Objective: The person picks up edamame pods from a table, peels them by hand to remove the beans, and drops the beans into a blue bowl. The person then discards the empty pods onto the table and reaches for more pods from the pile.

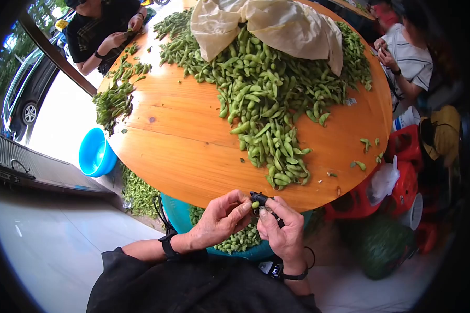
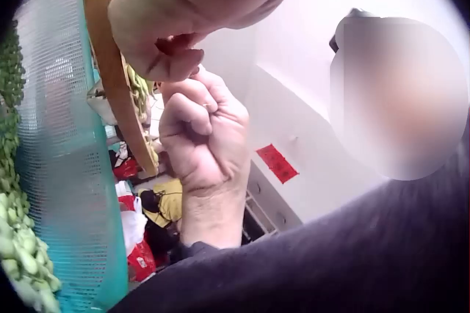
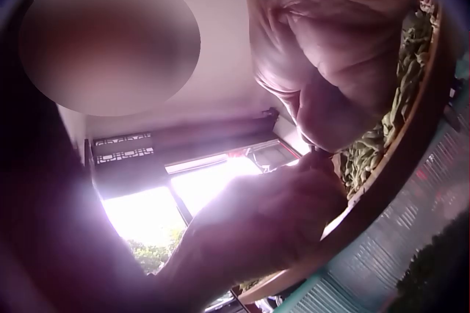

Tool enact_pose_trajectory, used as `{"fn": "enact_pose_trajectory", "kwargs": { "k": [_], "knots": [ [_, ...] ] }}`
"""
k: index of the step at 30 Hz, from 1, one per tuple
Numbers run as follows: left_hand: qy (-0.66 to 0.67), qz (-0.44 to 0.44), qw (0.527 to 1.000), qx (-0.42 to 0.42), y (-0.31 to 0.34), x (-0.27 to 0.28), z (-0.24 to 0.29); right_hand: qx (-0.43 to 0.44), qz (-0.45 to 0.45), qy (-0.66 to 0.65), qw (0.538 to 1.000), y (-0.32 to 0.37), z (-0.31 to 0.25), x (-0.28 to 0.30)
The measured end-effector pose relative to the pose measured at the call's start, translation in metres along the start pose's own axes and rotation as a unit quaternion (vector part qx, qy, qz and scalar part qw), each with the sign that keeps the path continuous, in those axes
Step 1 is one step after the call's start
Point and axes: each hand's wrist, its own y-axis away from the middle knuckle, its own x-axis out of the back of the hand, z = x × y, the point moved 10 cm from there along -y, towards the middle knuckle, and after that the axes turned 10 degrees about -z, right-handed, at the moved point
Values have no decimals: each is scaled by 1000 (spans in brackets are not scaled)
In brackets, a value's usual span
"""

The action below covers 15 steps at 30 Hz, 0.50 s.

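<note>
In the head view both hands meet at the table's near edge, around one green soybean pod. My left hand pinches it between thumb and curled fingers. From the other side my right hand grips it with thumb and forefinger, and that forefinger wears a black cover. In both wrist views the hands hide most of the pod. Beneath them stands a teal mesh basket with shelled green soybeans. A large heap of soybean pods spreads over the wooden table.
A pale cloth sack lies on the heap. Left of the table are a blue basin and pods on the floor. Red stools and a dark green bag stand at right. Two people sit across the table.
</note>
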Motion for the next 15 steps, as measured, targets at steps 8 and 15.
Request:
{"fn": "enact_pose_trajectory", "kwargs": {
  "k": [8, 15],
  "knots": [
    [-9, 24, 1000, -12, 1, -2, -2, 48, -2, 96, 994, 1, -4, 5],
    [79, -23, 995, 59, 5, -4, -12, 48, 8, 132, 990, 1, -3, 5]
  ]
}}
